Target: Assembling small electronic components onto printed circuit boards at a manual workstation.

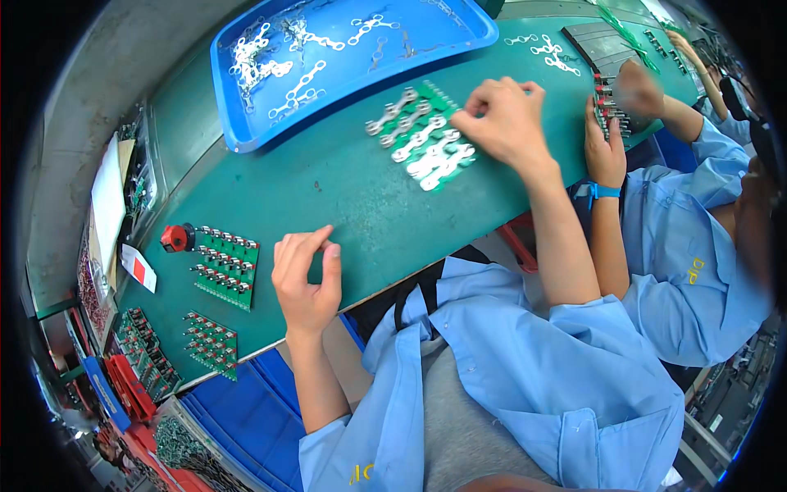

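Observation:
A green circuit board (425, 135) bearing several silver chain-like metal link strips lies at the table's middle, slightly blurred. At its right edge is my right hand (507, 123), palm down with the fingers curled and the thumb side against the board. My left hand (307, 283) hovers over the table's near edge, fingers loosely bent, thumb apart, holding nothing. Farther left, a green board with several small metal-topped parts (225, 266) lies beside a red and black round knob-like thing (176, 239). A similar smaller board (211, 343) is nearer the front edge.
A blue tray (320, 115) with loose metal link strips fills the far side. More link strips (553, 57) lie right of it. At right, a co-worker's hands (607, 148) hold a populated board (608, 107). Blue bins (246, 410) stand below the table at left.

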`<control>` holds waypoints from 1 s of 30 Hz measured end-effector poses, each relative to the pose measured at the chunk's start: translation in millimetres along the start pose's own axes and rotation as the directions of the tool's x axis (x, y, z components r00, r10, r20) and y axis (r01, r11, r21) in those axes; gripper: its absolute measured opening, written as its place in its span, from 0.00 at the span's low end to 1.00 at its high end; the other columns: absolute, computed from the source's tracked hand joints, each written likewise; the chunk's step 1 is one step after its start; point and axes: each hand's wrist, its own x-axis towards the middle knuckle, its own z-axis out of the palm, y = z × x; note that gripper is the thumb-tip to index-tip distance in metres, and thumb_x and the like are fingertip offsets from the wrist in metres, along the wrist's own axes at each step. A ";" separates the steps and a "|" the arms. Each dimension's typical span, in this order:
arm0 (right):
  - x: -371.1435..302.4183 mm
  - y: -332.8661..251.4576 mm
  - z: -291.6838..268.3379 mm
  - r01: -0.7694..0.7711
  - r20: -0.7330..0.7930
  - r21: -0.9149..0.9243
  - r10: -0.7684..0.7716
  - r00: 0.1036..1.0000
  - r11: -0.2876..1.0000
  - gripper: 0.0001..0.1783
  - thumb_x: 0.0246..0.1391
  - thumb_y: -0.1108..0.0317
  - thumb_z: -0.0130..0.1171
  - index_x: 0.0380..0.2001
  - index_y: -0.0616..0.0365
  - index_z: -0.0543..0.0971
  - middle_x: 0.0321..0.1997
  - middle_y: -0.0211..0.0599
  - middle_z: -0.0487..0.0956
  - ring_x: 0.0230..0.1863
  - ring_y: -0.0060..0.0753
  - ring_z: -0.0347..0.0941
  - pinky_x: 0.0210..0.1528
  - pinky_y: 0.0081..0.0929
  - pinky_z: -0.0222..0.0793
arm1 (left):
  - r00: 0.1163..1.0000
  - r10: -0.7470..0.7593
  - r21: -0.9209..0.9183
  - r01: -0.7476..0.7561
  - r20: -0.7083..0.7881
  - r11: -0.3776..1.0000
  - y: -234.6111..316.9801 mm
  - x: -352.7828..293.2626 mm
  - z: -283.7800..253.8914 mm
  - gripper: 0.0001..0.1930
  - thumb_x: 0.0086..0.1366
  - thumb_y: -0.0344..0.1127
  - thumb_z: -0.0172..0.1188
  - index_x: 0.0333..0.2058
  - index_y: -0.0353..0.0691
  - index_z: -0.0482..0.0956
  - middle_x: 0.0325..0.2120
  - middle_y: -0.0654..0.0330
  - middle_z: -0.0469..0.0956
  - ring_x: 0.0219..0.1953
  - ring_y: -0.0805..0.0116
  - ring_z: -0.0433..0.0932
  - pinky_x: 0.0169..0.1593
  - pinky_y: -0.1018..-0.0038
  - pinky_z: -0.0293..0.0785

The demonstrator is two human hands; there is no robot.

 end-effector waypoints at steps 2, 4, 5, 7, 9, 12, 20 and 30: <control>-2.2 29.5 -11.5 -0.116 -0.075 -0.077 0.111 0.991 0.990 0.21 0.53 0.48 0.64 0.22 0.54 0.87 0.35 0.36 0.86 0.42 0.38 0.75 0.66 0.48 0.52 | 0.999 0.025 -0.028 -0.024 0.031 0.999 -0.4 7.1 3.2 0.21 0.62 0.22 0.66 0.55 0.35 0.85 0.38 0.58 0.84 0.36 0.62 0.78 0.50 0.68 0.74; -7.3 38.0 -29.3 -0.180 -0.103 -0.233 0.160 0.982 0.956 0.19 0.57 0.53 0.63 0.27 0.58 0.89 0.36 0.37 0.86 0.41 0.43 0.78 0.64 0.45 0.59 | 1.000 -0.023 -0.071 0.023 0.000 0.997 2.1 8.3 5.9 0.20 0.63 0.23 0.66 0.55 0.35 0.85 0.40 0.57 0.84 0.37 0.61 0.78 0.51 0.67 0.73; -10.8 43.6 -35.0 -0.180 -0.107 -0.237 0.159 0.982 0.955 0.19 0.57 0.53 0.63 0.27 0.58 0.89 0.36 0.37 0.86 0.41 0.43 0.78 0.64 0.45 0.59 | 0.997 -0.067 -0.119 0.063 -0.029 0.991 3.4 10.4 9.2 0.20 0.63 0.23 0.66 0.55 0.35 0.85 0.42 0.57 0.84 0.38 0.61 0.78 0.52 0.67 0.73; -14.0 49.9 -45.8 -0.211 -0.169 -0.045 0.201 0.965 0.976 0.16 0.59 0.58 0.62 0.32 0.59 0.89 0.37 0.37 0.87 0.39 0.49 0.81 0.53 0.43 0.72 | 0.984 -0.155 -0.219 0.134 -0.083 0.966 6.2 14.2 12.4 0.20 0.63 0.24 0.66 0.55 0.36 0.85 0.46 0.55 0.84 0.41 0.60 0.79 0.54 0.66 0.73; -2.3 41.7 -61.0 -0.165 -0.230 -0.033 0.154 0.961 0.986 0.15 0.61 0.60 0.61 0.35 0.59 0.89 0.39 0.38 0.88 0.37 0.54 0.83 0.43 0.44 0.77 | 0.985 -0.115 -0.132 0.098 -0.127 0.986 6.9 10.1 7.0 0.20 0.63 0.25 0.67 0.55 0.36 0.85 0.47 0.55 0.83 0.42 0.59 0.79 0.55 0.65 0.72; 32.5 5.0 -65.7 0.093 -0.292 -0.022 -0.096 0.952 0.995 0.12 0.60 0.63 0.60 0.36 0.58 0.89 0.42 0.40 0.89 0.38 0.53 0.84 0.42 0.45 0.79 | 0.979 0.014 0.163 0.020 -0.204 0.986 5.6 -4.8 -9.4 0.20 0.63 0.26 0.67 0.55 0.38 0.84 0.52 0.54 0.82 0.48 0.57 0.79 0.57 0.64 0.71; 177.7 -18.9 12.6 0.236 0.342 -0.281 -0.133 0.930 0.930 0.13 0.56 0.62 0.64 0.39 0.59 0.87 0.33 0.41 0.87 0.35 0.48 0.82 0.44 0.39 0.79 | 0.876 -0.105 0.573 0.394 -0.471 0.718 -16.2 -88.4 -58.2 0.20 0.64 0.30 0.68 0.56 0.41 0.84 0.56 0.56 0.80 0.56 0.54 0.77 0.60 0.63 0.70; 180.0 -30.0 -0.1 0.447 0.256 -0.100 -0.411 0.875 0.889 0.13 0.60 0.69 0.59 0.45 0.56 0.86 0.41 0.43 0.88 0.39 0.48 0.82 0.45 0.42 0.78 | 0.850 -0.109 0.582 0.440 -0.515 0.683 -24.8 -80.6 -46.1 0.20 0.65 0.33 0.69 0.56 0.43 0.83 0.58 0.58 0.78 0.58 0.56 0.77 0.60 0.61 0.71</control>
